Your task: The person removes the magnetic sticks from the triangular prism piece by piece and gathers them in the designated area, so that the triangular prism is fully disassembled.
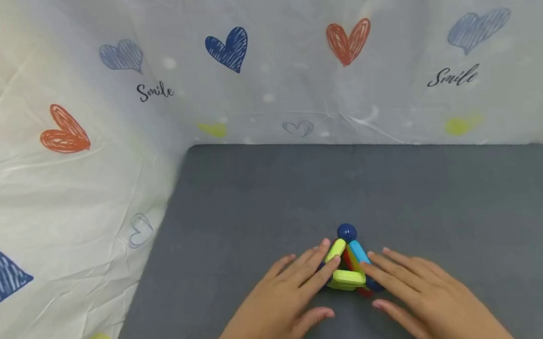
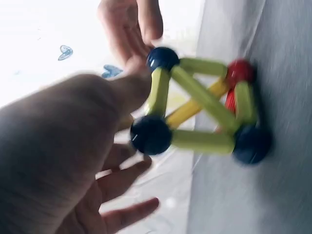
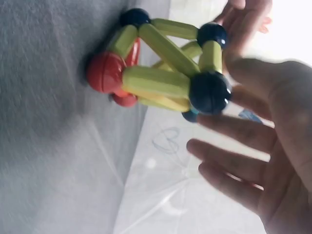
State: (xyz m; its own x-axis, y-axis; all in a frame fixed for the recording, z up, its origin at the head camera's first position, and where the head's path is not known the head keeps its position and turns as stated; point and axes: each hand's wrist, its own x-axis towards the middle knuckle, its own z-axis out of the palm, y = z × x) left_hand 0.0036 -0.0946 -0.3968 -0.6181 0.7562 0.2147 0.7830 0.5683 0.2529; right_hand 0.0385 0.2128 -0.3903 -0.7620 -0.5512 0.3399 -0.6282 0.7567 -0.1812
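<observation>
A small frame of coloured rods and balls stands on the grey table, its yellow-green rod (image 1: pixel 349 277) facing the person and a dark blue ball (image 1: pixel 346 232) at the far top corner. My left hand (image 1: pixel 278 307) lies along its left side, fingers extended, fingertips at the upper rods. On the other side is my right hand (image 1: pixel 425 291), fingers spread, fingertips by the right blue ball. Red balls (image 3: pixel 106 72) sit at the frame's base in the right wrist view. The left wrist view shows blue balls (image 2: pixel 151 134) near the left hand's fingers.
The grey table (image 1: pixel 234 195) extends around the frame. Behind it and on the left hangs a white curtain (image 1: pixel 293 90) printed with hearts and the word Smile.
</observation>
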